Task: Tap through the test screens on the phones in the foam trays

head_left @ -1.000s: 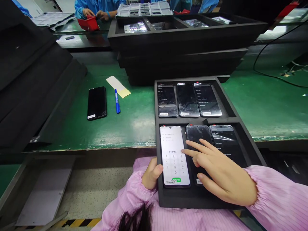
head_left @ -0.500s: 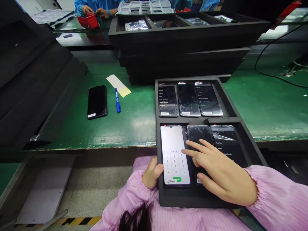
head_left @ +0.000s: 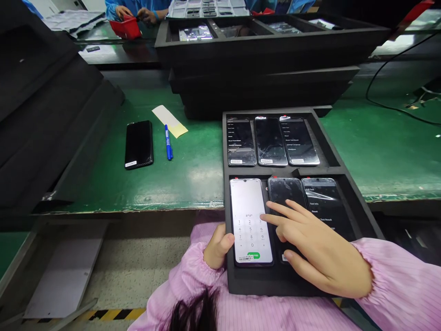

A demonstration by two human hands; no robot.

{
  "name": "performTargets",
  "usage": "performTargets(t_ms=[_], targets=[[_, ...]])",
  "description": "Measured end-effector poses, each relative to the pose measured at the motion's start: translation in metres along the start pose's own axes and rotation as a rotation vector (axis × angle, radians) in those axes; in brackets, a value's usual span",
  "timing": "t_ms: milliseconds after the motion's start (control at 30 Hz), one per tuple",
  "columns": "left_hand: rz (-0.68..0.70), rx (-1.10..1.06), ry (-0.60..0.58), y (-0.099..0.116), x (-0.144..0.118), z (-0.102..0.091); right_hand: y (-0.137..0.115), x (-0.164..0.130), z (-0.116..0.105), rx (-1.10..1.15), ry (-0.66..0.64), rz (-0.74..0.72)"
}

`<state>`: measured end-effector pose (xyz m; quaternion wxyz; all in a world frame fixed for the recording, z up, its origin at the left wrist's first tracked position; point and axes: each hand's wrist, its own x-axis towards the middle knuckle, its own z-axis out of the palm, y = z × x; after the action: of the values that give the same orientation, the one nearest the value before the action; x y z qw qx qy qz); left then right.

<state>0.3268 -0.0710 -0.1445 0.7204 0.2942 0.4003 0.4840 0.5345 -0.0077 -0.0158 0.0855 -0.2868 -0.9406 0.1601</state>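
A black foam tray (head_left: pixel 248 282) holds several smartphones in two rows. The front left smartphone (head_left: pixel 246 197) has its screen lit white, with a dial pad, a green call button and a short row of symbols. My left hand (head_left: pixel 217 246) grips the tray's left edge beside that phone, thumb on top; its other fingers are mostly hidden. My right hand (head_left: pixel 310 243) reaches across from the right, fingers spread, its index fingertip at the right edge of the lit screen near the 3. Partly beneath it lie a dark-screened phone (head_left: pixel 285 191) and a phone with a test menu (head_left: pixel 320 195).
A dark phone (head_left: pixel 138 145), a blue marker (head_left: pixel 168 142) and a white-and-yellow paper strip (head_left: pixel 168 120) lie on the green bench (head_left: pixel 193 184). Stacked black trays (head_left: pixel 265 55) stand behind; more black foam (head_left: pixel 44 119) rises at left. Across the bench, a co-worker's hands hold a red container (head_left: pixel 126 28).
The row of symbols on the lit phone has become shorter by one character. Both hands have stayed almost where they were; the view has shifted very slightly.
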Motion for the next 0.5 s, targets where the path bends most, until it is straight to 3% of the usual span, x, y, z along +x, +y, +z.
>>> performTargets(t_ms=[200, 500], targets=[[-0.009, 0.001, -0.063, 0.010, 0.002, 0.005, -0.011, 0.006, 0.004, -0.015, -0.071, -0.032], [0.014, 0.042, 0.011, 0.006, -0.003, 0.001, -0.023, 0.021, 0.011, -0.065, -0.150, -0.026]])
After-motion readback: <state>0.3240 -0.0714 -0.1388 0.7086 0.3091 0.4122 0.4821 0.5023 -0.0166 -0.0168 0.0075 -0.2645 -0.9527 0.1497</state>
